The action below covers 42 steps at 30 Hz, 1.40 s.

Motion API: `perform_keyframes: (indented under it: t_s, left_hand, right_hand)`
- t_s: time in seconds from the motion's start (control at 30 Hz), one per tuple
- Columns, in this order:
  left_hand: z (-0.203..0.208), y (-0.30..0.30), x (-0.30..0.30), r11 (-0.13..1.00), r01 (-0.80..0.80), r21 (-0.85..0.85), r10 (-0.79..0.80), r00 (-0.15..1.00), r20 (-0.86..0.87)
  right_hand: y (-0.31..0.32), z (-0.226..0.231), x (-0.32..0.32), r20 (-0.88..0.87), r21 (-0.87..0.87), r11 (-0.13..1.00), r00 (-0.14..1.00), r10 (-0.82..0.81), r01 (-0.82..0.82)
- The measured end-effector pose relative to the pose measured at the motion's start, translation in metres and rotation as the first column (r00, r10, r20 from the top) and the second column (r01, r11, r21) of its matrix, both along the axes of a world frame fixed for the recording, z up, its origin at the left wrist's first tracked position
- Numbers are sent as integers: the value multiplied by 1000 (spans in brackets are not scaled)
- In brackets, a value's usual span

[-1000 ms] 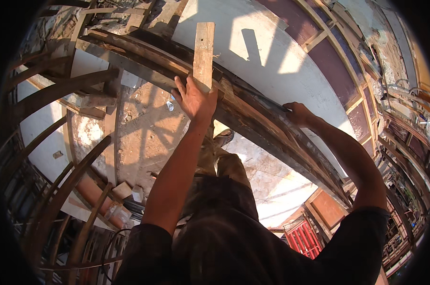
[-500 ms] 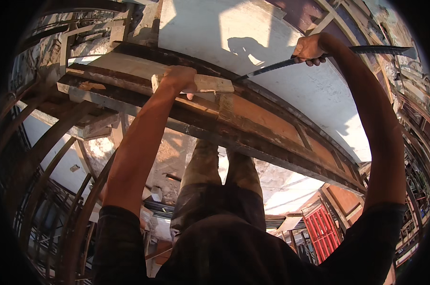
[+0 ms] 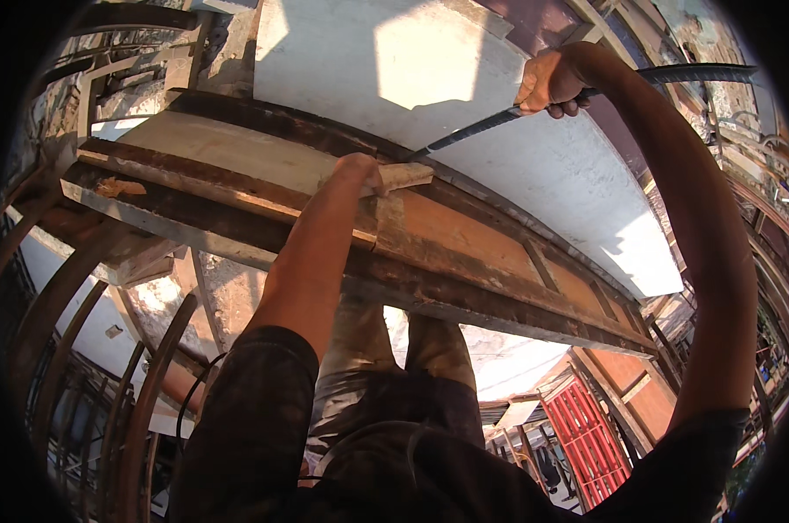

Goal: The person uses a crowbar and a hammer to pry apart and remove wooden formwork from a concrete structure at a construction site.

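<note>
At ten o'clock, curved steel scaffold tubes are seen below the work, beside a long rusty formwork beam that runs from nine towards four o'clock. Near the centre, a short wooden block is pressed flat onto the beam's top edge by the left hand, closed over its near end, apparently so that it is kept steady. At one o'clock, a ribbed steel bar is gripped in the fisted right hand; its tip is set against the block, beside a pale concrete slab.
</note>
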<state>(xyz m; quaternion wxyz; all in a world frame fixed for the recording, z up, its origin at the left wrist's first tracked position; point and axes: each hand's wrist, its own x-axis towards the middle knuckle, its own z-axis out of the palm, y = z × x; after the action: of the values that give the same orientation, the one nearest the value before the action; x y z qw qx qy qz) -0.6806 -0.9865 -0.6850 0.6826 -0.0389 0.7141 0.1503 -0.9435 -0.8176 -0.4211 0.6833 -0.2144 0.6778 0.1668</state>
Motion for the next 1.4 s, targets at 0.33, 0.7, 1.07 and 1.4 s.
perform_keyframes:
  t_s: [0.33, 0.7, 1.07, 1.4]
  left_hand:
    - [-20, 28, -8, 997, 78, -7, -78, 993, -83]
    - [-42, 17, -33, 998, 70, -7, -69, 995, 75]
    - [-48, 20, -30, 993, -88, 79, 84, 995, 49]
    - [-65, 11, -7, 988, -153, -30, 151, 987, -52]
  right_hand:
    - [-33, 4, -10, -207, 76, 997, 978, 6, 10]
    - [-59, -36, -54, -67, 195, 974, 989, 134, -119]
    - [-9, -19, -31, -60, 112, 992, 997, -44, 50]
    - [121, 11, 159, -282, -134, 883, 837, -470, 451]
